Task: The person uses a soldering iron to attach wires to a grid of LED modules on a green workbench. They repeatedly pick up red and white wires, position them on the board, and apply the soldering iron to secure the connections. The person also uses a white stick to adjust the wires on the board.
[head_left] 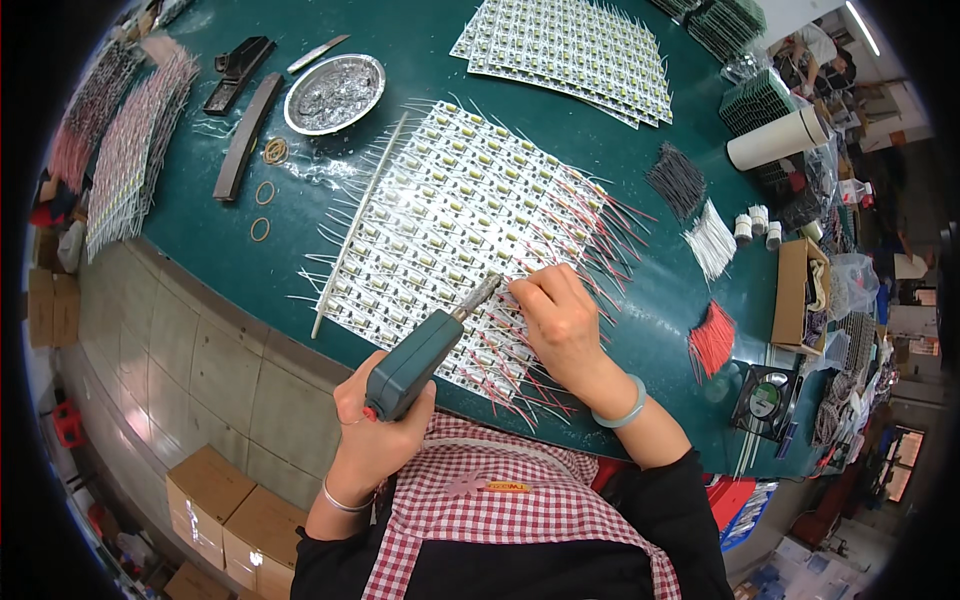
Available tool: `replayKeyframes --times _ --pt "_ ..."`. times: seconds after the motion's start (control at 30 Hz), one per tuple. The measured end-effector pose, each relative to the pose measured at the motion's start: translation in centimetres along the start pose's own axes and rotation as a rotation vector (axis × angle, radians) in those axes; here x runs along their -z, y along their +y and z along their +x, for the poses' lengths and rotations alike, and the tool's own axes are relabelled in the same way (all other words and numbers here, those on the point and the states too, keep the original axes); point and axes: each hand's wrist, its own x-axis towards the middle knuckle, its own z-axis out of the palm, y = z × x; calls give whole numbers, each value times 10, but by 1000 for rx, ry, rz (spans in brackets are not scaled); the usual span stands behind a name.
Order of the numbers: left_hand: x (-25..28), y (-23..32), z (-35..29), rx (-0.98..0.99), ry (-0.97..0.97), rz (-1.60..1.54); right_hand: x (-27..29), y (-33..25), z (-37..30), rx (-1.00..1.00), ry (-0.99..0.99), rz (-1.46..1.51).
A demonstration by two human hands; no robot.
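My left hand [372, 440] is wrapped round the handle of a dark green soldering gun [412, 362]. Its metal tip points up and right, down at a panel of small white circuit boards [440, 215]. Close beside that tip, my right hand [562, 325] pinches what looks like a thin wire, mostly hidden by the fingers. Rows of yellowish parts cover the panel. White wires stick out along its left side, where a thin pale rod [358, 230] lies across them. Red wires [612, 228] stick out on the right side and near the lower edge.
A metal bowl of solder scraps [335, 95], a dark bar [247, 137] and rubber bands [264, 192] lie at the left. Further panels [570, 50] sit at the back. Bundles of black [676, 182], white [710, 242] and red wires [711, 340] and a small fan [765, 402] are right.
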Motion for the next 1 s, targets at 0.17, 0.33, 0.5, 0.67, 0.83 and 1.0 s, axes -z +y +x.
replayKeyframes --times 0.17,0.33,0.5,0.67,0.83,1.0 --pt "1 -6 -3 -22 14 15 -1 -1 0 0 2 -5" --pt "4 1 -3 -5 34 6 -1 -1 1 0 5 -5" --pt "8 3 -5 -22 44 -1 0 -1 1 -3 0 -11" --pt "10 0 -7 -34 47 -20 -1 -1 1 -5 10 -10" --pt "13 -3 -9 -38 50 -11 -1 -2 1 18 57 -30" --pt "13 -7 -12 -56 54 -16 4 -16 -4 12 61 30"
